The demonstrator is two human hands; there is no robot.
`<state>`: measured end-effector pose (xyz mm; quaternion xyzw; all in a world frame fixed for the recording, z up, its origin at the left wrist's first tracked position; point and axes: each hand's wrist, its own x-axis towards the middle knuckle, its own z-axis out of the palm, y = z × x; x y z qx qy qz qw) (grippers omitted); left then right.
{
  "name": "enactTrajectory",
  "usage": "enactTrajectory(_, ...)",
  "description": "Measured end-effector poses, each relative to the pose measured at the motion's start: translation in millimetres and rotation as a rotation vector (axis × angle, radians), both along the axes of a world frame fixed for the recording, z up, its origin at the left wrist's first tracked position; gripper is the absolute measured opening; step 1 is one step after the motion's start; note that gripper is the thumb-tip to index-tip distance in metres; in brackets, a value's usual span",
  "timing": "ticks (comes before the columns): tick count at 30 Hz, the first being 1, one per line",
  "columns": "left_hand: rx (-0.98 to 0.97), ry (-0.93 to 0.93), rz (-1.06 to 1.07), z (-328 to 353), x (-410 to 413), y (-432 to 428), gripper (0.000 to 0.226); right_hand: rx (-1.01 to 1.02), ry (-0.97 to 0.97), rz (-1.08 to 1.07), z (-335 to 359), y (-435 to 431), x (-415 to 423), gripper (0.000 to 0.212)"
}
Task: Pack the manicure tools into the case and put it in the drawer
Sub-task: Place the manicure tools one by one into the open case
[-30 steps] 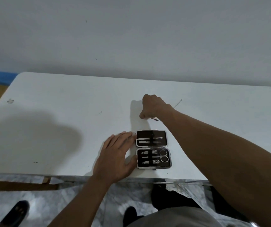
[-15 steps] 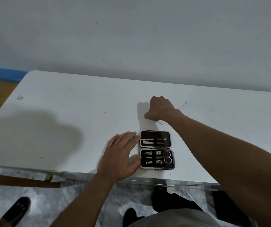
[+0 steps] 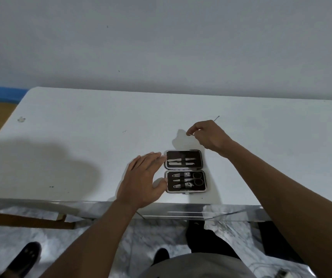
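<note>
Head view — case (image 3: 185, 171) touches left fingers (image 3: 151, 159); right fingers (image 3: 196, 128) pinch thin tool (image 3: 189, 134).

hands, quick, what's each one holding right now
Left hand: open, fingertips against the case.
Right hand: pinching a thin metal tool.

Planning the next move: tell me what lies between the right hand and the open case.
Head view: only bare, shadowed table between the right hand, pinching a thin tool, and the case.
</note>
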<state>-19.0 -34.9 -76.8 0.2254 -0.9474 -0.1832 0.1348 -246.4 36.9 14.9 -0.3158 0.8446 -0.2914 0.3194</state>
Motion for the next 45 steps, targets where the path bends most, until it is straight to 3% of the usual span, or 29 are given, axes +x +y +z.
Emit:
enactTrajectory(3, -0.017, -0.019, -0.003, 1, 0, 0, 0.062, -0.006, -0.065, -0.023, 5, 26, 6, 0.039)
enactTrajectory(6, -0.016, -0.009, 0.006, -1, 0, 1, 0.062, 0.005, -0.006, 0.024, 3, 44, 13, 0.039)
enactTrajectory(19, -0.028, 0.002, 0.006, -6, -1, -1, 0.062, 0.035, 0.287, 0.034, -20, 45, 16, 0.005)
enactTrajectory(27, -0.024, -0.006, 0.011, -5, -2, -1, 0.062, 0.125, 0.422, 0.174, -19, 50, 7, 0.008)
enactTrajectory(34, -0.016, 0.009, 0.012, -5, -2, -1, 0.061, 0.107, 0.510, 0.311, -22, 52, -1, 0.034)
enactTrajectory(45, -0.006, -0.001, 0.013, -3, -2, 0, 0.062, 0.080, 0.563, 0.386, -20, 47, 3, 0.026)
